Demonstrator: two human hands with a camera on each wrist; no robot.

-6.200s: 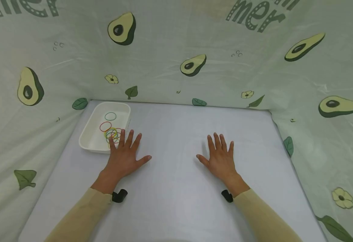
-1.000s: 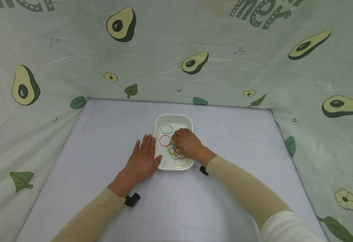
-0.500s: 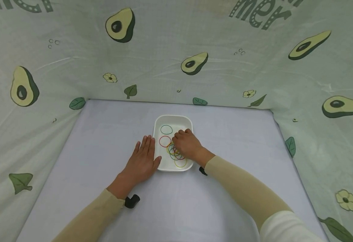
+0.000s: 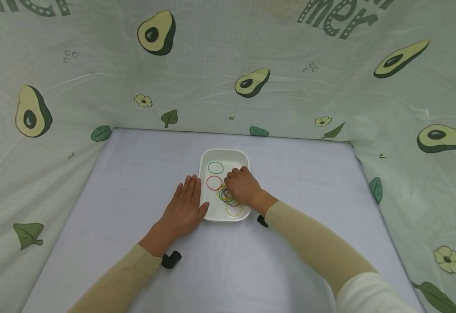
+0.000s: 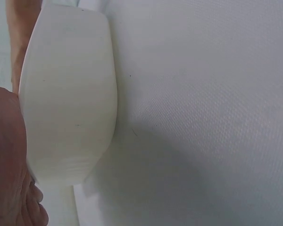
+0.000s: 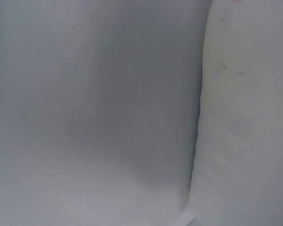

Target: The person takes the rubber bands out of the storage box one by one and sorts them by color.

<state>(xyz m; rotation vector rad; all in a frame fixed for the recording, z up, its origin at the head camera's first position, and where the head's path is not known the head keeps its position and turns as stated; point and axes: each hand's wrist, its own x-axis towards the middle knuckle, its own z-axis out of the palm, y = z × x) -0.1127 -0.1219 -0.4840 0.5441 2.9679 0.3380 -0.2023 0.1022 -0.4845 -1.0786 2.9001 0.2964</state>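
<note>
A white plastic tray (image 4: 224, 150) stands mid-table with several thin rubber bands in it. Toward its far end a green rubber band (image 4: 215, 162) lies alone, a red rubber band (image 4: 214, 190) just nearer. A multicoloured pile of rubber bands (image 4: 224, 199) overlaps a yellow rubber band (image 4: 234, 216) at the near end. My left hand (image 4: 182, 208) rests with straight fingers along the tray's left side; the left wrist view shows it at the outer wall (image 5: 70, 94). Curled over the pile is my right hand (image 4: 243, 188); its fingertips are hidden, so any grip on a band cannot be seen.
The white tabletop (image 4: 145, 165) surrounds the tray. A cloth printed with avocados (image 4: 157, 32) hangs behind and along both sides. The right wrist view shows mostly the tabletop (image 6: 85, 117) with the tray's outer wall (image 6: 245, 117) at the right.
Over the longer span the tray has moved from the left to mid-table, and the right hand has reached into it. Within the last half second the pile has bunched narrower; the hands barely moved.
</note>
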